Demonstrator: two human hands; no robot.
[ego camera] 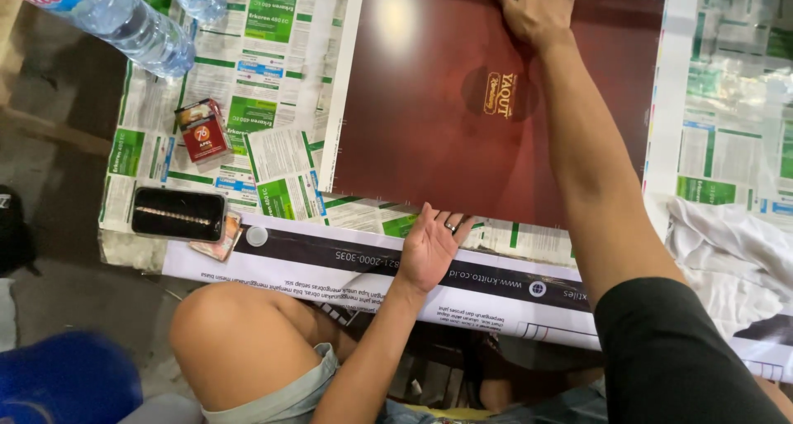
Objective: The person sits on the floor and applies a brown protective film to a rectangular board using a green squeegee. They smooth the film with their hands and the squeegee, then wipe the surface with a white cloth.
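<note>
Nearest, left hand (429, 250): fingers spread flat, tips touching the near edge of the maroon sheet (462, 135), holding nothing
Maroon sheet: lies flat on the newspaper-covered table (273, 85)
Phone (178, 213): left of the sheet's near corner
Right hand (537, 11): palm down, fingers wide, pressing the sheet's far edge
Water bottle (124, 23): far left of the sheet

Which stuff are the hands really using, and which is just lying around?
In use:
- dark red glossy sheet
- left hand at its near edge
- right hand flat on its far edge

Lying about:
- two water bottles
- small red box
- black phone
- white cloth
</note>
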